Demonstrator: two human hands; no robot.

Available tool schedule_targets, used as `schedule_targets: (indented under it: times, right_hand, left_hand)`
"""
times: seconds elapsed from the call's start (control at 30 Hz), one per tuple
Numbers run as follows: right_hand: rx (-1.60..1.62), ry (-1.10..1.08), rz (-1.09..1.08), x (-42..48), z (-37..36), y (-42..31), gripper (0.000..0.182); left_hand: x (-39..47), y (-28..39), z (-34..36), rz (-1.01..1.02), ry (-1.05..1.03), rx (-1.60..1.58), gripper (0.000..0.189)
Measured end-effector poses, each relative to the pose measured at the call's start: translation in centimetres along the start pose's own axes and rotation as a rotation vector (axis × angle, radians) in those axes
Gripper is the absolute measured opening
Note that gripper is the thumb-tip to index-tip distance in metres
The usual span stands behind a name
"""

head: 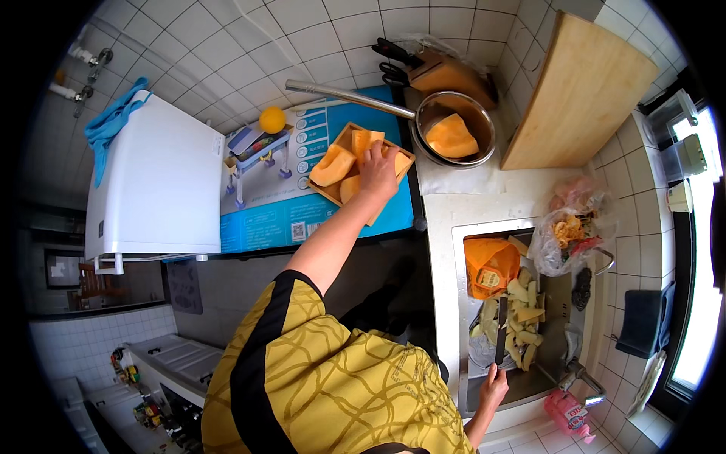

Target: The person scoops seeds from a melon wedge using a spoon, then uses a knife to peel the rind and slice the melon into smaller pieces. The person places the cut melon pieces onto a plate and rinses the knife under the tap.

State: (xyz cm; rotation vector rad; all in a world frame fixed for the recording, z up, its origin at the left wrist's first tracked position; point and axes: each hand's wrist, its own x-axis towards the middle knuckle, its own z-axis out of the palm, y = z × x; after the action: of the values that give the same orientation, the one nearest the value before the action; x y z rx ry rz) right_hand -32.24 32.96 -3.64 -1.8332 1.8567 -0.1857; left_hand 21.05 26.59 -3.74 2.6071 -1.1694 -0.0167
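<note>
My left hand (379, 172) reaches over a wooden tray (409, 165) of peeled orange squash chunks (333, 165), its fingers on the pieces at the right side; whether it grips one is hard to tell. At the lower right, my right hand (493, 388) holds a dark-bladed kitchen knife (501, 332) by its handle over the sink (458, 340). Beneath the blade lie many pale peelings (519, 323), next to an orange bag (491, 264). One squash chunk (452, 136) rests in a long-handled metal pot (490, 133) beyond the tray.
A knife block (451, 76) stands behind the pot, and a large wooden board (584, 93) leans at the wall. By the sink are a plastic bag of scraps (567, 241), a faucet (584, 377) and a pink bottle (567, 413). A white appliance (159, 181) stands left, near an orange fruit (272, 120).
</note>
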Motion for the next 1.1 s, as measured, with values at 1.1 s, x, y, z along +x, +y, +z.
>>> schedule_targets:
  times: [1.1]
  right_hand:
    - [-0.202, 0.072, 0.121, 0.1, -2.0, -0.6, 0.044]
  left_hand:
    - [-4.4, 7.1, -8.9, 0.541, -0.021, -0.413, 0.043]
